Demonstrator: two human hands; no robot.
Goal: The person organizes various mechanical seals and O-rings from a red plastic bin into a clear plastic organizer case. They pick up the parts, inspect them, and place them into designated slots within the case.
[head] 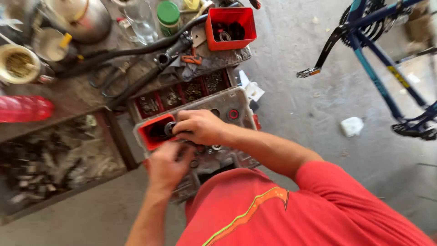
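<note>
Both hands work over a grey organizer tray (236,98); right hand (200,127) fingers pinch a small metal ring (169,129); left hand (166,166) fingers curled, grip unclear.

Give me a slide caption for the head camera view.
Both hands, right and left, pick small metal parts from a grey parts organizer beside a cluttered workbench.
</note>
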